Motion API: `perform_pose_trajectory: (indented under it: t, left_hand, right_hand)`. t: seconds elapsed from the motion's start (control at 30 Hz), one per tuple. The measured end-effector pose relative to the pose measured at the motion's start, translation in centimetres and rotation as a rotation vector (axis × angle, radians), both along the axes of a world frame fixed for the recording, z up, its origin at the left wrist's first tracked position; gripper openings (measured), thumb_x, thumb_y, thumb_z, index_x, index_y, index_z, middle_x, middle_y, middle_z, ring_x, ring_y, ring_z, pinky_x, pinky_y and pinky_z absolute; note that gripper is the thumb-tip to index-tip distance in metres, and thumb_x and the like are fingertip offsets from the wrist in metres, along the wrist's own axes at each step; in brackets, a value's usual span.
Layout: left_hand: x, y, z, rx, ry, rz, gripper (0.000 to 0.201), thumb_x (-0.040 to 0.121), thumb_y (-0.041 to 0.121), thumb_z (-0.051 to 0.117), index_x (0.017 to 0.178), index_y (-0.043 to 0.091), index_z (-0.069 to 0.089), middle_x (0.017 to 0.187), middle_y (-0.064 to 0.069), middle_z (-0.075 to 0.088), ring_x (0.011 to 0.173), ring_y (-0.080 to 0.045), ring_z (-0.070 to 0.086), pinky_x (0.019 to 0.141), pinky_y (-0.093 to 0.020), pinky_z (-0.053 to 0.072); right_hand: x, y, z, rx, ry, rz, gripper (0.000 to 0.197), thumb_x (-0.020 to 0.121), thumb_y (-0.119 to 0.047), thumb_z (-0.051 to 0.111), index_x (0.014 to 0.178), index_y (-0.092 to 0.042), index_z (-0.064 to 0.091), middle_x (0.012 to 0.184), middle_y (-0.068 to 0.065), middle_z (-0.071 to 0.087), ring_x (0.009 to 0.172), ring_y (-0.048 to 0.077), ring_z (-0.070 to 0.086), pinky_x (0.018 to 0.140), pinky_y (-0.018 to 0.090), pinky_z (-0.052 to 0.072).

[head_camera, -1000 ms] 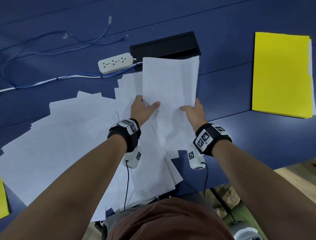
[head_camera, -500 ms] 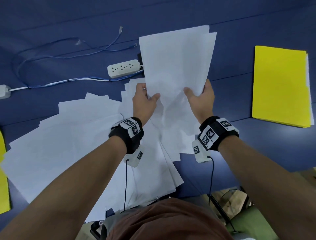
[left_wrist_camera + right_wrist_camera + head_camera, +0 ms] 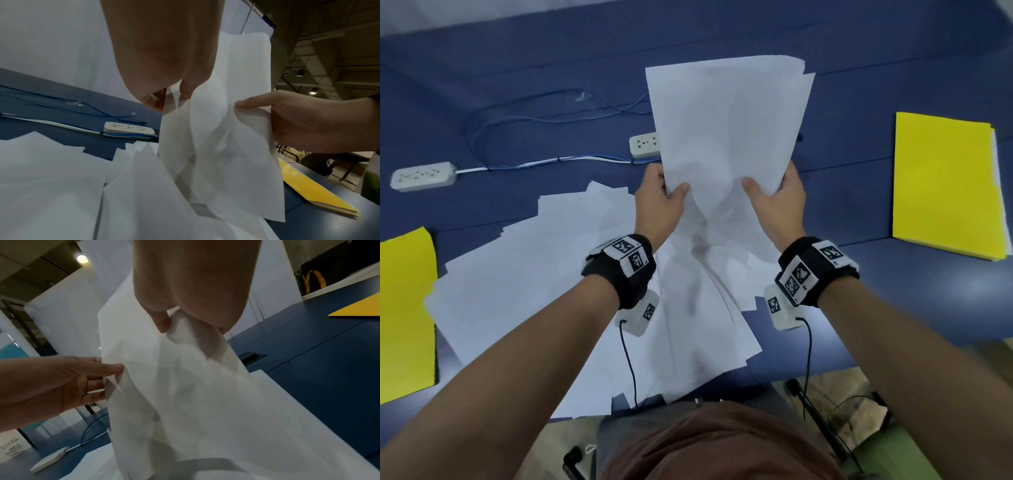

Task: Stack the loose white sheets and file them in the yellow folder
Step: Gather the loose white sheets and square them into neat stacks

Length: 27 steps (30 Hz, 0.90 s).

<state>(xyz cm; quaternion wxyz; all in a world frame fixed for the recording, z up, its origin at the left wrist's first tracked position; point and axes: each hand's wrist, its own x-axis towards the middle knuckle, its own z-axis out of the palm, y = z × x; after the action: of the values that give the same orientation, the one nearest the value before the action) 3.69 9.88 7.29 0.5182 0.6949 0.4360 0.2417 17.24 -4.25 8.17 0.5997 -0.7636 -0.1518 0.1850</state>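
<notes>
Both the left hand (image 3: 659,202) and right hand (image 3: 779,202) gripped the upright bundle of sheets (image 3: 726,130); the yellow folder (image 3: 945,185) lay rightward, nearer the right hand.

Thin, matt white paper, translucent where light passes through it, makes up the held sheets (image 3: 726,137); the loose sheets (image 3: 524,291) on the table look alike. The table top (image 3: 517,61) is a smooth, matt blue surface. Matt yellow card forms the folder (image 3: 945,185). Smooth white plastic forms the power strip (image 3: 422,175).
</notes>
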Motion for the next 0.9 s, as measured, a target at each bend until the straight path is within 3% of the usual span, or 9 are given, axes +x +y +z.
perform_pose_trajectory:
  t: [0.17,0.3,0.37,0.43,0.57,0.73,0.8,0.9]
  left_hand:
    - [-4.2,0.4,1.5,0.035,0.012,0.02,0.022,0.089,0.02,0.067,0.104,0.017,0.05,0.101,-0.006,0.07,0.092,-0.022,0.067,0.081,-0.033,0.055]
    - [-8.3,0.8,3.1,0.101,-0.029,0.018,0.022,0.091,0.022,0.063,0.104,0.014,0.047,0.097,-0.012,0.068,0.087,-0.028,0.064,0.078,-0.04,0.054]
    - [-10.6,1.0,3.4,0.148,-0.028,-0.007,0.02,0.092,0.023,0.063,0.102,0.016,0.047,0.094,-0.013,0.067,0.08,-0.027,0.062,0.072,-0.033,0.053]
    - [-12.9,1.0,3.1,0.169,0.017,-0.045,0.019,0.091,0.022,0.064,0.101,0.018,0.049,0.089,-0.009,0.067,0.073,-0.02,0.06,0.068,-0.026,0.05]
    - [-16.0,1.0,1.8,0.066,0.04,-0.022,0.023,0.089,0.017,0.066,0.111,0.015,0.06,0.098,0.005,0.072,0.086,-0.012,0.069,0.072,-0.024,0.052]
    - [-15.1,0.3,4.3,0.086,-0.11,0.025,0.026,0.09,0.012,0.065,0.115,0.017,0.061,0.102,0.009,0.071,0.091,-0.006,0.069,0.077,-0.016,0.053]
    - [-14.7,0.3,5.9,0.12,-0.179,0.03,0.024,0.09,0.012,0.065,0.112,0.02,0.059,0.102,0.009,0.071,0.091,-0.006,0.069,0.077,-0.018,0.053]
    - [-14.3,0.5,7.7,0.19,-0.244,0.004,0.022,0.091,0.013,0.063,0.111,0.019,0.056,0.1,0.01,0.07,0.091,-0.014,0.068,0.078,-0.026,0.054]
  right_hand:
    - [-3.4,0.8,1.2,0.026,0.008,0.038,0.055,0.078,-0.03,0.078,0.126,-0.023,0.053,0.115,-0.015,0.066,0.104,-0.002,0.062,0.093,0.026,0.053]
    - [-6.8,1.3,2.6,0.092,-0.016,0.1,0.051,0.082,-0.03,0.076,0.125,-0.024,0.05,0.115,-0.015,0.065,0.104,-0.002,0.063,0.09,0.021,0.052]
    - [-8.5,1.4,2.5,0.101,-0.034,0.135,0.046,0.084,-0.022,0.075,0.122,-0.025,0.05,0.113,-0.015,0.065,0.102,-0.005,0.063,0.086,0.016,0.051]
    - [-10.1,1.3,1.7,0.042,-0.048,0.167,0.042,0.085,-0.019,0.073,0.12,-0.025,0.052,0.112,-0.016,0.065,0.1,-0.008,0.062,0.084,0.013,0.049]
    - [-12.0,1.0,0.2,-0.083,-0.05,0.18,0.036,0.084,-0.021,0.073,0.118,-0.012,0.062,0.107,-0.007,0.069,0.102,0.008,0.066,0.084,0.018,0.052]
    - [-12.4,1.0,3.7,0.026,-0.186,0.09,0.041,0.087,-0.021,0.072,0.124,-0.01,0.057,0.108,-0.012,0.066,0.1,-0.002,0.063,0.086,0.014,0.051]
    - [-12.6,1.2,5.6,0.116,-0.217,0.066,0.049,0.087,-0.022,0.072,0.13,-0.007,0.053,0.115,-0.007,0.066,0.107,0.0,0.063,0.091,0.018,0.051]
    - [-12.9,1.0,7.7,0.174,-0.286,0.052,0.054,0.088,-0.02,0.072,0.134,-0.002,0.048,0.123,0.001,0.064,0.109,-0.009,0.059,0.091,0.009,0.045]
